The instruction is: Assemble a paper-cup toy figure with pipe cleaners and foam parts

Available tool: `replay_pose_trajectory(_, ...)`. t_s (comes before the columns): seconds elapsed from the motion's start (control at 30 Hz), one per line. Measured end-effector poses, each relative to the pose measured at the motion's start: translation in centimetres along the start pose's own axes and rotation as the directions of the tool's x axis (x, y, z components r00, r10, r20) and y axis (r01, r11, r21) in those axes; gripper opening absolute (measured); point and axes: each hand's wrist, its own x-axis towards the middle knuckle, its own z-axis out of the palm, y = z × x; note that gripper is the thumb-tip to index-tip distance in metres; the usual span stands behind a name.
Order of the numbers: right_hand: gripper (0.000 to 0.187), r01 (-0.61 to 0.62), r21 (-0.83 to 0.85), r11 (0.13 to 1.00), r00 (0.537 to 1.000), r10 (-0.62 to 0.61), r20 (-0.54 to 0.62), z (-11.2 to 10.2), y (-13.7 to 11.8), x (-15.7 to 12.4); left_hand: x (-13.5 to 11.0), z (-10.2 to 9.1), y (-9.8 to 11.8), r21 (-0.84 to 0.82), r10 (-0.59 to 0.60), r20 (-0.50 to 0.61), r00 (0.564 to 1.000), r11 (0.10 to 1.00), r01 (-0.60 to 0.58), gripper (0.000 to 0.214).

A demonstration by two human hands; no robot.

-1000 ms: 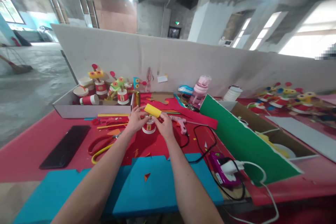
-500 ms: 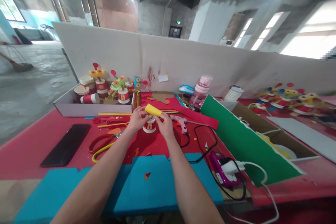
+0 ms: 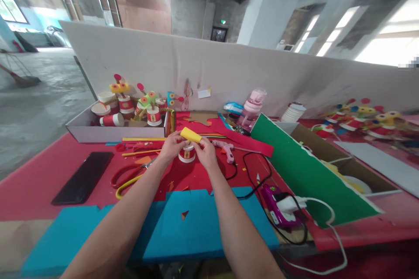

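Note:
Between my two hands is a yellow paper tube [image 3: 190, 134], held tilted above a red and white paper cup [image 3: 187, 154]. My left hand [image 3: 172, 145] pinches its left end, and my right hand [image 3: 206, 150] grips the right end from below. The cup stands upright on the red tabletop, its top partly hidden by the tube and fingers. To the right of my right hand lies a pink glue gun [image 3: 225, 150]. Red and yellow handled scissors [image 3: 131, 178] rest left of my left wrist.
A white box [image 3: 118, 134] of paper-cup figures stands at the back left. A black phone [image 3: 83, 178] lies left. On the right are a green-sided box [image 3: 304, 174], a purple power strip [image 3: 278, 207] and cables. A pink bottle [image 3: 253, 107] is behind.
The view has shifted slightly. The yellow tube stays between my hands, and the cup below it shows about as before.

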Motion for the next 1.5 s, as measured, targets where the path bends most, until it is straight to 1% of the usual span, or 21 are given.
replay_pose_trajectory(0.17,0.017,0.003,-0.013,1.000,1.000,-0.003,0.012,-0.1,0.3,0.1,0.0,0.2,-0.1,-0.102,-0.026,-0.002,1.000,0.994,0.026,0.021)
replay_pose_trajectory(0.27,0.017,0.021,-0.008,1.000,1.000,-0.021,0.012,-0.1,0.4,0.2,-0.1,0.3,-0.1,-0.169,-0.083,-0.008,0.996,0.982,0.081,0.023)
replay_pose_trajectory(0.37,0.020,0.040,0.024,0.999,0.999,-0.041,0.004,-0.1,0.4,0.2,-0.2,0.2,0.3,-0.191,-0.146,-0.017,0.989,0.972,0.140,0.027)
replay_pose_trajectory(0.47,0.022,0.046,0.081,0.996,0.999,-0.045,-0.009,-0.1,0.4,0.2,-0.3,-0.2,0.9,-0.172,-0.159,-0.026,0.987,0.973,0.152,0.031)
replay_pose_trajectory(0.53,0.024,0.028,0.126,0.992,0.999,-0.025,-0.026,-0.1,0.6,0.2,-0.4,-0.6,1.3,-0.144,-0.162,-0.028,0.986,0.977,0.157,0.036)
replay_pose_trajectory(0.63,0.029,-0.028,0.205,0.978,0.997,0.042,-0.064,-0.2,0.9,0.3,-0.5,-1.5,1.8,-0.114,-0.186,-0.030,0.982,0.977,0.182,0.047)
replay_pose_trajectory(0.73,0.033,-0.084,0.281,0.956,0.989,0.115,-0.096,-0.2,1.0,0.4,-0.4,-2.8,2.2,-0.169,-0.178,-0.044,0.983,0.971,0.169,0.051)
replay_pose_trajectory(0.8,0.033,-0.111,0.322,0.940,0.981,0.156,-0.116,-0.4,0.9,0.5,-0.3,-3.6,2.4,-0.228,-0.152,-0.088,0.984,0.965,0.128,0.047)
replay_pose_trajectory(0.87,0.031,-0.130,0.358,0.924,0.971,0.191,-0.140,-0.7,0.5,0.5,-0.1,-4.4,2.6,-0.274,-0.121,-0.179,0.976,0.959,0.069,0.043)
replay_pose_trajectory(0.97,0.031,-0.136,0.401,0.906,0.960,0.221,-0.173,-1.4,-0.2,0.6,0.1,-4.9,3.0,-0.331,-0.098,-0.320,0.942,0.943,-0.015,0.038)
replay_pose_trajectory(1.03,0.032,-0.137,0.410,0.902,0.953,0.233,-0.193,-1.8,-0.5,0.6,0.1,-5.0,3.2,-0.350,-0.099,-0.372,0.923,0.936,-0.041,0.036)
replay_pose_trajectory(1.17,0.032,-0.132,0.422,0.897,0.934,0.255,-0.250,-2.3,-0.6,0.6,0.1,-5.1,3.4,-0.328,-0.078,-0.429,0.900,0.942,-0.074,0.034)
replay_pose_trajectory(1.27,0.032,-0.112,0.378,0.919,0.924,0.236,-0.300,-2.3,-0.7,0.6,0.0,-5.2,3.2,-0.290,-0.051,-0.456,0.888,0.952,-0.094,0.033)
replay_pose_trajectory(1.33,0.032,-0.087,0.311,0.946,0.928,0.191,-0.320,-2.2,-0.8,0.5,0.0,-5.2,3.0,-0.265,-0.034,-0.445,0.895,0.960,-0.095,0.028)
replay_pose_trajectory(1.4,0.030,-0.042,0.231,0.972,0.944,0.114,-0.308,-2.1,-1.1,0.4,0.1,-5.0,2.7,-0.222,-0.022,-0.413,0.910,0.972,-0.077,0.023)
replay_pose_trajectory(1.5,0.025,0.046,0.113,0.993,0.965,-0.015,-0.261,-1.7,-1.3,0.2,0.1,-4.6,2.3,-0.143,-0.024,-0.370,0.929,0.989,-0.031,0.020)
